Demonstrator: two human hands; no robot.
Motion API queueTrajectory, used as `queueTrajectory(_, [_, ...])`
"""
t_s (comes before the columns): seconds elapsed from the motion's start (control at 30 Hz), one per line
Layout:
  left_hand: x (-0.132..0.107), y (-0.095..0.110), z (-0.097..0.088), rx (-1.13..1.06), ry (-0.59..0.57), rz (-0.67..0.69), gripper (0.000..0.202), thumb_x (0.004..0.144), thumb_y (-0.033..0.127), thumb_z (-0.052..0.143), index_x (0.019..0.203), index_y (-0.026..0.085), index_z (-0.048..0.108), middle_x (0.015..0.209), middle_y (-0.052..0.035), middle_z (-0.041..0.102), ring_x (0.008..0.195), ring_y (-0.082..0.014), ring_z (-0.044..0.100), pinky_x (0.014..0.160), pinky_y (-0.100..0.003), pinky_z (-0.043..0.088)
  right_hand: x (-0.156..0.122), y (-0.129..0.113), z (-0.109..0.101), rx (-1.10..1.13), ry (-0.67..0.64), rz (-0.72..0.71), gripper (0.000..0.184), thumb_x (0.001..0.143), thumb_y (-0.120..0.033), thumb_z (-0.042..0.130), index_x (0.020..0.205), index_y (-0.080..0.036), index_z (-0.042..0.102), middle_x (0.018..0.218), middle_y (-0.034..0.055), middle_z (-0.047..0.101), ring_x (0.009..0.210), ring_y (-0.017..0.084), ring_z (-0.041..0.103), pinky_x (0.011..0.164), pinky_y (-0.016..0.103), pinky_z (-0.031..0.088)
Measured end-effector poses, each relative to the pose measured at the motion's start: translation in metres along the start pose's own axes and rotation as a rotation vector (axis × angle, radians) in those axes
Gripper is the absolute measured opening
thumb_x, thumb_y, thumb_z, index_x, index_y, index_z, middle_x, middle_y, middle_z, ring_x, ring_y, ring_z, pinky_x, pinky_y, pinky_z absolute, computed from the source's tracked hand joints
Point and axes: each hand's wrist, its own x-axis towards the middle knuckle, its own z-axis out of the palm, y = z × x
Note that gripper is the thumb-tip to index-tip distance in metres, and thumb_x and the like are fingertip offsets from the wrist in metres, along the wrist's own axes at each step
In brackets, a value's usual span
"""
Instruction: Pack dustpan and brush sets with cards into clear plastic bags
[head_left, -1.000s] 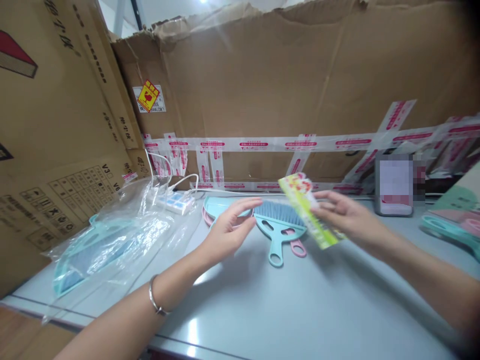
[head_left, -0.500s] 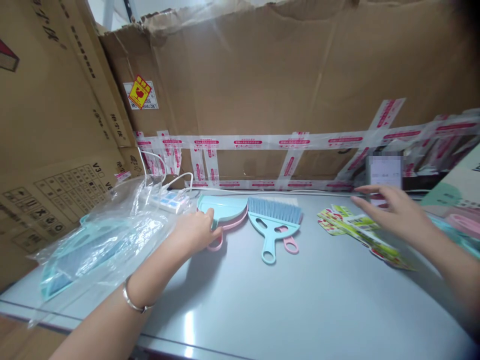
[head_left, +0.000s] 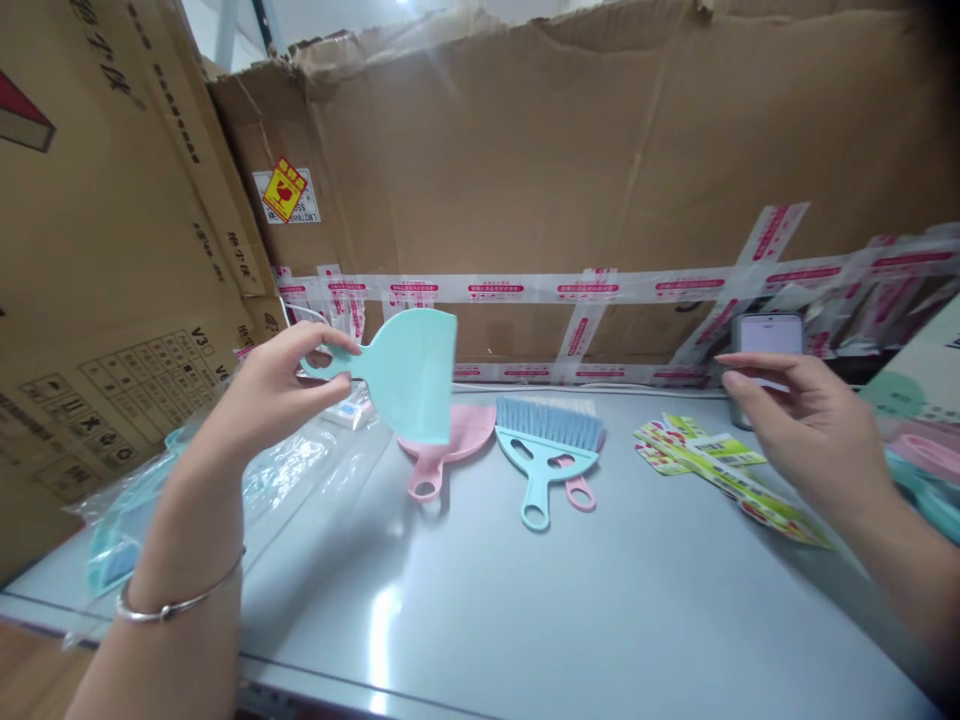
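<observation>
With fingers of left hand point(head_left: 281, 385) pinching handle point(head_left: 363, 362), holds teal pan point(head_left: 412, 375) raised, partly hiding pink pan point(head_left: 472, 428); could drop it through weak grip. With fingers of right hand point(head_left: 814, 425) released, could knock phone point(head_left: 771, 335) beyond by overreaching.

The turquoise dustpan point(head_left: 412, 378) is smooth plastic, the bangle point(head_left: 166, 611) polished metal, and the tabletop point(head_left: 510, 620) glossy.

The raised left hand point(head_left: 281, 390) pinches; the right hand point(head_left: 817, 430) hovers, fingers point(head_left: 780, 367) loosely curled.
</observation>
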Motion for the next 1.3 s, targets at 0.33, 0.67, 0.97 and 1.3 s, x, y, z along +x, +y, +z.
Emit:
queueTrajectory(0.33, [0.018, 0.049, -0.003, -0.333, -0.587, 0.329, 0.022, 0.067, 0.019, 0.067, 0.088, 0.023, 0.071, 0.093, -0.0064, 0.067, 0.09, -0.0218, 0.061, 0.08, -0.034, 0.051, -0.005, -0.082, 0.016, 0.317, -0.908, 0.015, 0.05, 0.075, -0.046, 0.061, 0.12, -0.027, 0.051, 0.113, 0.0061, 0.061, 0.096, 0.023, 0.06, 0.078, 0.036, 0.052])
queueTrajectory(0.67, [-0.002, 0.03, 0.092, -0.776, -0.431, -0.069, 0.06, 0.078, 0.034, 0.061, 0.133, 0.027, 0.036, 0.126, -0.0124, 0.05, 0.099, -0.0201, 0.06, 0.078, -0.031, 0.053, -0.05, -0.068, 0.044, 0.611, -0.574, 0.697, 0.041, 0.068, -0.049, 0.066, 0.093, -0.021, 0.05, 0.062, -0.0005, 0.06, 0.047, 0.019, 0.058, 0.042, 0.032, 0.05])
queueTrajectory(0.97, [-0.02, 0.029, 0.132, -0.8, -0.422, -0.495, 0.037, 0.076, 0.039, 0.062, 0.107, 0.019, 0.059, 0.083, -0.0025, 0.066, 0.065, -0.0139, 0.06, 0.055, -0.023, 0.047, -0.059, -0.053, 0.05, 0.529, -0.982, 0.579, 0.05, 0.079, -0.048, 0.059, 0.12, -0.022, 0.05, 0.102, 0.006, 0.066, 0.09, 0.022, 0.064, 0.076, 0.036, 0.053])
queueTrajectory(1.3, [-0.018, 0.025, 0.134, -0.766, -0.432, -0.444, 0.032, 0.071, 0.035, 0.064, 0.099, 0.018, 0.064, 0.088, -0.0024, 0.069, 0.084, -0.0211, 0.064, 0.069, -0.029, 0.049, -0.026, -0.023, 0.046, 0.153, -0.847, 0.139, 0.041, 0.083, -0.058, 0.042, 0.085, -0.021, 0.06, 0.08, 0.0041, 0.063, 0.076, 0.02, 0.06, 0.073, 0.037, 0.049])
